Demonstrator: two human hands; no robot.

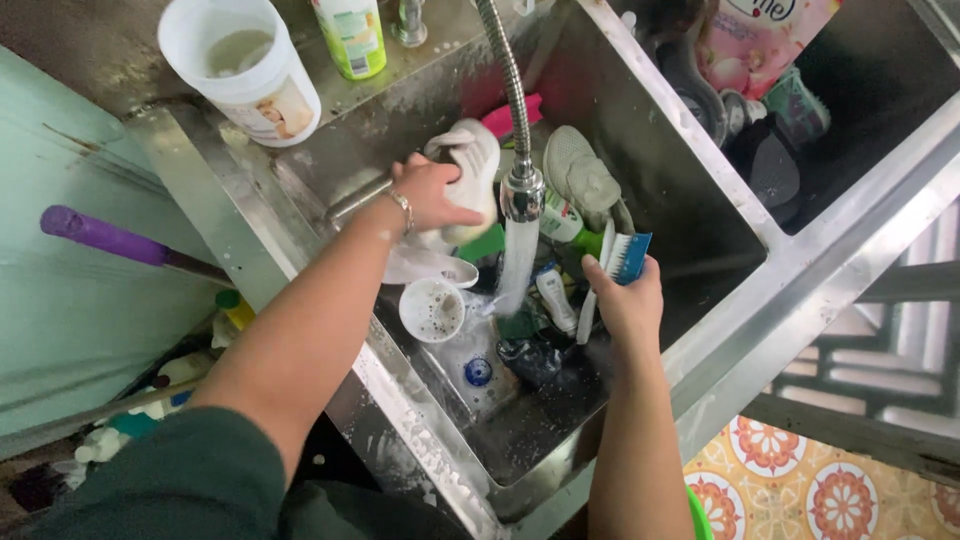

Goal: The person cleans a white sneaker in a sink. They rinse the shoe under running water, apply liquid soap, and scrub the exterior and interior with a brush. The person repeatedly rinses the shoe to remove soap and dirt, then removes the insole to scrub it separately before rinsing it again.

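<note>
Left hand [435,195] gripping white shoe [470,170], right hand [625,300] clutching blue brush [625,258], cluttered sink [720,215] walls close.

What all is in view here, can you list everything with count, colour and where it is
sink: one, steel, centre, with a second basin at upper right
faucet hose: one, silver, over the basin, water running from its head
white shoe: one, in the left hand beside the faucet
grey shoe: one, propped in the basin behind the faucet
scrub brush: one, blue with white bristles, in the right hand
small cup: one, white, basin floor
tub: one, white, open, counter at upper left
bottle: one, green and white, counter by the tub
purple handle: one, left of the sink
pink pouch: one, upper right basin
left hand: fingers around the white shoe
right hand: fingers around the brush handle
</note>
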